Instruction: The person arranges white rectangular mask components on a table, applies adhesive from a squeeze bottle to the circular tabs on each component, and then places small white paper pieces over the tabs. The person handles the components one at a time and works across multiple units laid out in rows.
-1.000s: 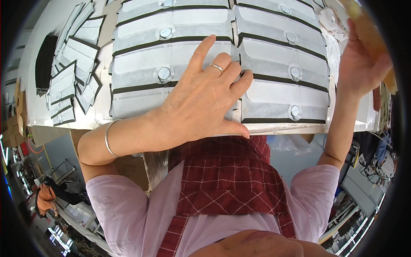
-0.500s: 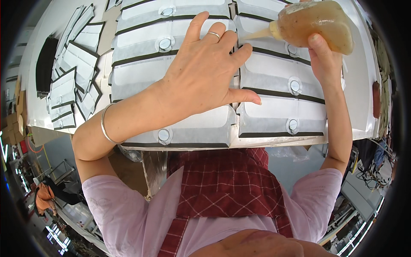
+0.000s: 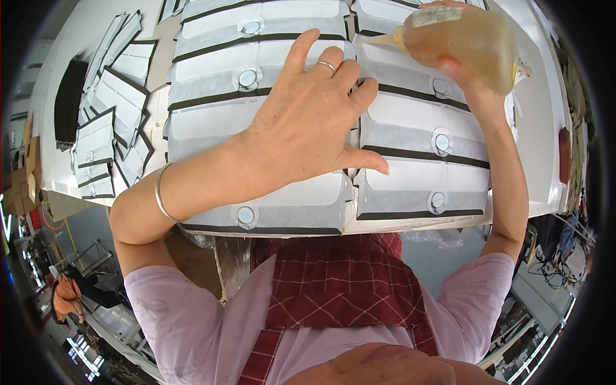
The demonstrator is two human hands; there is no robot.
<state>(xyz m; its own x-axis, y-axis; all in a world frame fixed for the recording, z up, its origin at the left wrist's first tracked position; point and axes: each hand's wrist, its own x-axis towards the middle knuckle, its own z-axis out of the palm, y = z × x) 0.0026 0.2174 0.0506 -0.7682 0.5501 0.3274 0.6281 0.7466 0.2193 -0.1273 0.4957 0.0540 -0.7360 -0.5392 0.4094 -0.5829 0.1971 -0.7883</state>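
Observation:
My right hand (image 3: pixel 471 80) is wrapped round a squeeze bottle (image 3: pixel 465 42) of cloudy amber liquid, held tilted with its pale nozzle (image 3: pixel 383 39) pointing left. The nozzle tip is over the upper part of the right column of panels, close to the seam; whether it touches cannot be seen. With fingers apart and thumb stretched out, my left hand (image 3: pixel 314 119) spans from the left column to the seam and holds nothing. Under it lie white and grey panels with black edging strips, such as this panel (image 3: pixel 410 125), each bearing a round disc (image 3: pixel 442 142).
Loose black-edged pieces (image 3: pixel 119 96) are piled at the left of the white table, next to a black stack (image 3: pixel 70 102). A dark red object (image 3: pixel 564 154) lies by the right edge. Beyond the table at the right are tangled cables (image 3: pixel 564 253).
The bottle has shifted left and tilted differently in my right hand, its nozzle rising slightly. My left hand keeps its spread pose. The panels and table front appear somewhat lower in view.

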